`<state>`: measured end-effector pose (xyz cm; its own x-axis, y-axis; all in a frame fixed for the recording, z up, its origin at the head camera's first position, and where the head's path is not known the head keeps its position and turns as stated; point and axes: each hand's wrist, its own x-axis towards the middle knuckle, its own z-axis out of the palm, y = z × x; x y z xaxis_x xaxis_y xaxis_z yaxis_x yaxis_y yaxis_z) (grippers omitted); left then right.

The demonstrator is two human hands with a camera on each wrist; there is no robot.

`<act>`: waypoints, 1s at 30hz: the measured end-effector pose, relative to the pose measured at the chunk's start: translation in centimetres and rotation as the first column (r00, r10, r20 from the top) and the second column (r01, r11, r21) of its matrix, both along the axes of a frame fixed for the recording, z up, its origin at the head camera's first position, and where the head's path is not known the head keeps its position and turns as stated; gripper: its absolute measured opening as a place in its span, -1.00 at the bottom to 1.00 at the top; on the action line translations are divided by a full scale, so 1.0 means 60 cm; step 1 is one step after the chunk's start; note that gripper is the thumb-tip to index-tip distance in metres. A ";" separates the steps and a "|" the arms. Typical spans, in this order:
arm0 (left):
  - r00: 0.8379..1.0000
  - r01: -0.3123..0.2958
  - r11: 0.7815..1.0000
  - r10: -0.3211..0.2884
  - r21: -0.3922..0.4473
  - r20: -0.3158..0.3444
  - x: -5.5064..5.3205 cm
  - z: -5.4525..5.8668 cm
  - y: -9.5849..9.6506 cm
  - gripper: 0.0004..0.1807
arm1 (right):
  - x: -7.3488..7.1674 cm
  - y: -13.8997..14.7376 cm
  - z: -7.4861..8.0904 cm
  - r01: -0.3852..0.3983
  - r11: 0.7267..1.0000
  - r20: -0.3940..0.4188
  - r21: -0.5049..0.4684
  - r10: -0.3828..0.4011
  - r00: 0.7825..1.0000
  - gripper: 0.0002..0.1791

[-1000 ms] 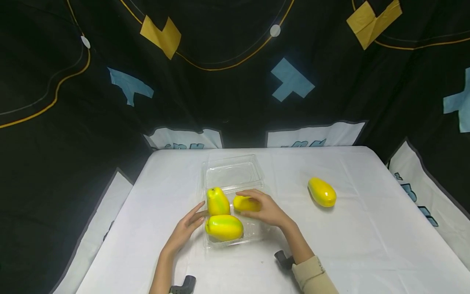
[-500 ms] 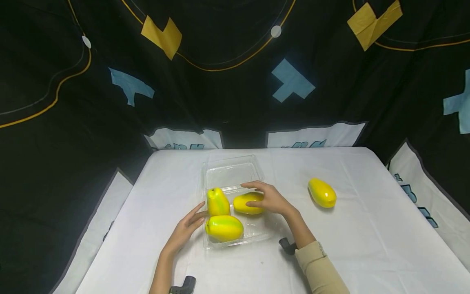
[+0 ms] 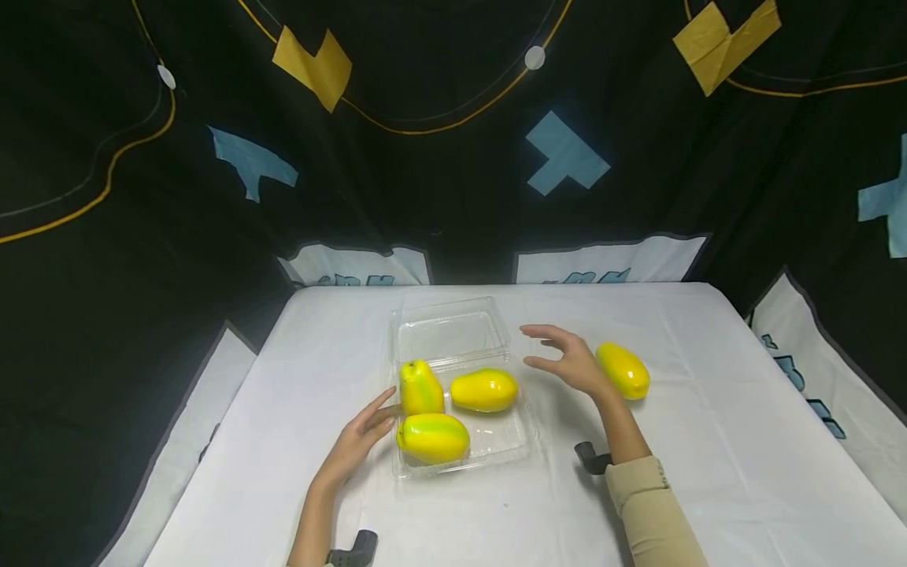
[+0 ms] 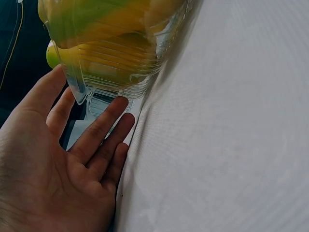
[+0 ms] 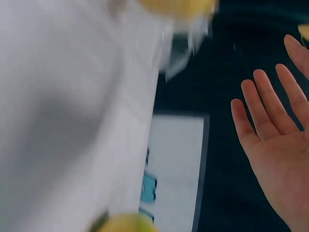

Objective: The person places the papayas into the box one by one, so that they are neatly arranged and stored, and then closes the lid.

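Note:
A clear plastic clamshell box [image 3: 499, 445] lies open on the table, its lid [image 3: 449, 331] folded back toward the far side. Inside are three yellow-green papayas: one upright-pointing papaya [image 3: 421, 390], a front papaya [image 3: 433, 439] and a right-hand papaya [image 3: 485, 390]. My left hand [image 3: 357, 439] is at the box's left edge with fingers extended; in the left wrist view its fingertips are right at the ribbed wall [image 4: 116, 79]. My right hand [image 3: 570, 358], fingers spread and holding nothing, is in the air between the box and a fourth papaya [image 3: 623, 370] on the table.
White cloth covers the table [image 3: 708, 472]. Behind it hangs a black curtain [image 3: 439, 197] with yellow and blue patches. Dark wrist-worn camera mounts [image 3: 591, 458] stick out by both forearms.
My right hand has let go of the right-hand papaya, leaving it in the box, and has moved right toward the papaya on the table. The left hand has stayed in place.

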<state>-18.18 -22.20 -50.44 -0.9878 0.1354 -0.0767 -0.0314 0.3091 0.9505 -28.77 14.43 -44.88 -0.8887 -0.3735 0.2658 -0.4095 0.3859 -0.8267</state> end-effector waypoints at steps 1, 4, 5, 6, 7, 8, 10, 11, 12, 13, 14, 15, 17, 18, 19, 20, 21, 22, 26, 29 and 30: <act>1.000 0.001 1.000 -0.001 0.002 0.000 0.000 -0.001 0.000 -0.41 | -0.007 0.014 -0.006 0.036 0.999 0.010 0.005 -0.036 0.999 -0.43; 1.000 0.005 1.000 -0.005 0.011 -0.004 0.000 -0.002 0.000 -0.42 | -0.014 0.055 -0.003 0.101 0.995 0.038 0.009 -0.101 0.994 -0.41; 1.000 0.006 1.000 -0.006 0.013 -0.005 0.000 -0.002 0.000 -0.42 | -0.016 0.068 -0.002 0.120 0.993 0.048 0.012 -0.120 0.992 -0.39; 1.000 0.005 1.000 -0.005 0.013 -0.005 0.000 -0.003 0.000 -0.42 | -0.017 0.082 -0.002 0.136 0.990 0.060 0.020 -0.137 0.989 -0.37; 1.000 0.004 1.000 -0.004 0.014 -0.004 0.000 -0.003 0.000 -0.42 | -0.018 0.095 -0.002 0.155 0.987 0.070 0.030 -0.157 0.985 -0.35; 1.000 0.003 1.000 -0.003 0.013 -0.003 0.001 -0.003 0.000 -0.42 | -0.019 0.108 -0.002 0.165 0.986 0.073 0.033 -0.167 0.983 -0.34; 1.000 0.001 1.000 -0.001 0.011 0.000 0.001 -0.003 0.000 -0.42 | -0.019 0.132 -0.006 0.204 0.977 0.096 0.059 -0.209 0.973 -0.33; 1.000 -0.001 1.000 0.001 0.009 0.001 0.001 -0.002 0.001 -0.42 | -0.019 0.143 -0.008 0.219 0.974 0.109 0.060 -0.224 0.969 -0.33; 1.000 -0.002 1.000 0.002 0.007 0.002 0.001 -0.001 0.001 -0.42 | -0.017 0.153 -0.011 0.229 0.971 0.121 0.064 -0.236 0.964 -0.34; 1.000 -0.003 1.000 0.003 0.006 0.003 0.001 -0.001 0.001 -0.42 | -0.016 0.162 -0.014 0.243 0.968 0.130 0.067 -0.250 0.959 -0.34; 1.000 -0.003 1.000 0.003 0.004 0.003 0.001 0.000 0.001 -0.42 | -0.014 0.171 -0.017 0.251 0.965 0.139 0.072 -0.259 0.956 -0.35; 1.000 -0.003 1.000 0.003 0.003 0.001 0.001 0.000 0.001 -0.41 | -0.012 0.178 -0.019 0.257 0.963 0.146 0.078 -0.266 0.953 -0.35; 1.000 -0.001 1.000 0.001 -0.001 -0.004 0.001 0.000 0.000 -0.41 | -0.007 0.191 -0.024 0.267 0.960 0.158 0.087 -0.278 0.947 -0.34; 1.000 -0.001 1.000 0.001 -0.004 -0.009 0.000 -0.001 0.000 -0.41 | -0.005 0.196 -0.025 0.271 0.957 0.168 0.101 -0.285 0.944 -0.33; 1.000 -0.004 1.000 0.004 -0.002 -0.009 -0.002 -0.006 -0.002 -0.41 | -0.003 0.201 -0.028 0.277 0.954 0.178 0.114 -0.294 0.939 -0.31; 1.000 -0.007 1.000 0.007 0.001 -0.009 -0.004 -0.012 -0.004 -0.41 | -0.002 0.206 -0.029 0.275 0.953 0.185 0.130 -0.296 0.937 -0.30; 1.000 -0.009 1.000 0.010 0.005 -0.010 -0.007 -0.019 -0.005 -0.41 | -0.001 0.211 -0.032 0.277 0.951 0.199 0.140 -0.301 0.933 -0.29; 1.000 -0.014 1.000 0.014 0.008 -0.008 -0.010 -0.026 -0.007 -0.42 | -0.001 0.215 -0.034 0.278 0.949 0.212 0.149 -0.305 0.928 -0.27; 0.999 -0.032 0.999 0.032 0.009 -0.007 -0.019 -0.050 -0.012 -0.44 | 0.002 0.231 -0.043 0.258 0.950 0.273 0.175 -0.299 0.914 -0.23; 0.999 -0.048 0.999 0.048 -0.008 -0.011 -0.019 -0.054 -0.011 -0.45 | 0.005 0.235 -0.050 0.246 0.953 0.317 0.179 -0.293 0.902 -0.23; 0.998 -0.054 0.998 0.054 -0.008 -0.010 -0.018 -0.055 -0.010 -0.45 | 0.005 0.235 -0.053 0.248 0.952 0.323 0.183 -0.296 0.899 -0.23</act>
